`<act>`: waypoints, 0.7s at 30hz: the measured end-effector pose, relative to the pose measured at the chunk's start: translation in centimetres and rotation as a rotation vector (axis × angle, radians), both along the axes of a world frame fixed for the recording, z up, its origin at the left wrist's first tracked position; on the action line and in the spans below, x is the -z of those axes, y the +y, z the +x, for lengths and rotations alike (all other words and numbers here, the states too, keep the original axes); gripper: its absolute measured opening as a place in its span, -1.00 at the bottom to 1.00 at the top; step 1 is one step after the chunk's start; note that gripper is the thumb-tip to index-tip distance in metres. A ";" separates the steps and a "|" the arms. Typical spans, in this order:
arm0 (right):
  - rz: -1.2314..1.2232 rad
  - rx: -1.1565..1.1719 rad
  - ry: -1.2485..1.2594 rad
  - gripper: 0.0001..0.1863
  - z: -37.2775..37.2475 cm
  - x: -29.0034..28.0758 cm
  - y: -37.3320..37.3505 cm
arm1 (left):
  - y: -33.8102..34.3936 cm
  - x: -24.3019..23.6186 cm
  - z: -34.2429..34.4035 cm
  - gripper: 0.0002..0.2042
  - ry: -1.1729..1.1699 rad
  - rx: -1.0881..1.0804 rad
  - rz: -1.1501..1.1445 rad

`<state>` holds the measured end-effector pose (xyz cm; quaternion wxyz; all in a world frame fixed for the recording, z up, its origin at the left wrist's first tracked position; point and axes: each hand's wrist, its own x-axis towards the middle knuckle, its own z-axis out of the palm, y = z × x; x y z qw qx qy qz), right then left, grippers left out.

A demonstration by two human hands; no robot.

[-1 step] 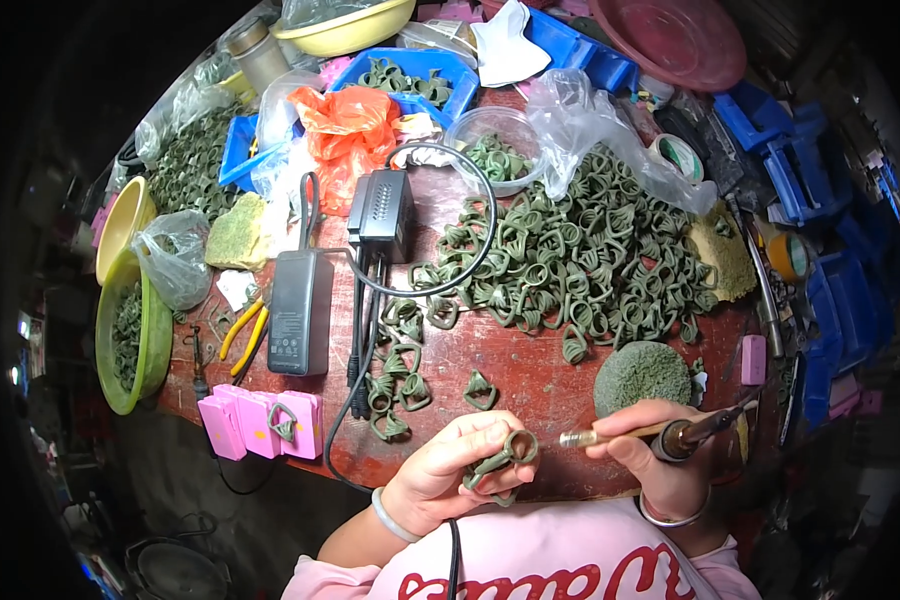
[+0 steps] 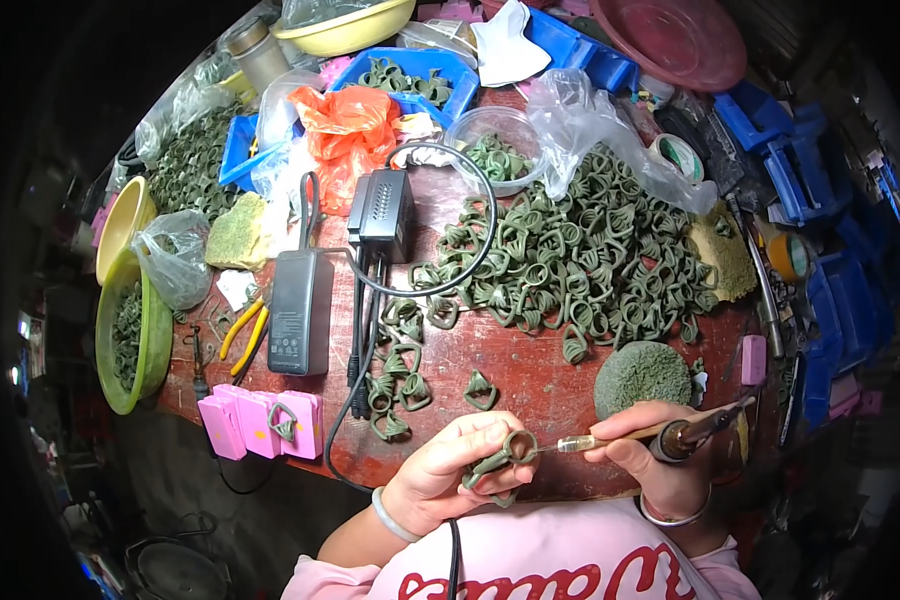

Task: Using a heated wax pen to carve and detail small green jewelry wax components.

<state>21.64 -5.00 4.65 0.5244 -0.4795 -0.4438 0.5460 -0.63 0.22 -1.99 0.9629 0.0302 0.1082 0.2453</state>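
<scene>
We have the left hand (image 2: 448, 470) pinching a small dark green wax-like ring piece (image 2: 500, 455) between thumb and fingertips, held just above the near edge of the round reddish-brown table (image 2: 530, 370). The right hand (image 2: 660, 465) is closed around a pen-style heated tool with a wooden grip and thin metal tip (image 2: 650, 433); the tip touches the ring's upper loop. Handling call: the piece looks light, thin-walled and somewhat soft, likely to deform or snap under a hard pinch and probably softer where the tip meets it, so we'd grip it by the lower shank, away from the worked loop, with light pressure. Looks: matte olive-green, a round band with an open looped head, the same pattern as the big heap of green ring pieces (image 2: 580, 260) spread over the far right of the table. A domed green sponge pad (image 2: 642, 375) sits just beyond the tool. Left of centre are two black power adapters (image 2: 300, 310) with cables, yellow-handled pliers (image 2: 242, 330) near them, and pink rectangular blocks (image 2: 260, 420) at the table's near-left edge. We can't tell whether the tool is hot.
</scene>
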 end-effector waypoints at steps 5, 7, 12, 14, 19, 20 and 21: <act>0.037 0.063 -0.172 -0.83 -0.1 0.2 0.0 | 0.0 0.0 0.1 -0.75 -0.032 0.020 -0.045; -0.022 0.068 -0.042 -0.86 -0.1 -0.1 0.0 | 0.0 -0.1 0.1 -0.76 -0.041 0.032 -0.048; 0.013 0.135 -0.270 -0.86 -0.1 0.1 0.0 | 0.0 -0.3 -0.1 -0.81 0.120 -0.021 0.016; 0.002 0.197 -0.177 -0.87 0.0 0.2 -0.4 | 0.3 -0.7 -0.2 -0.81 0.105 -0.021 -0.004; 0.089 0.123 -0.243 -0.78 -0.3 0.7 0.3 | -0.1 -0.6 0.1 -0.81 0.072 -0.030 -0.054; 0.090 0.123 -0.242 -0.78 -0.5 0.6 0.3 | -0.1 -0.2 0.0 -0.80 0.028 -0.013 -0.059; 0.034 0.214 -0.212 -0.79 -0.6 0.5 0.1 | -0.1 -0.1 0.0 -0.80 -0.016 0.003 -0.064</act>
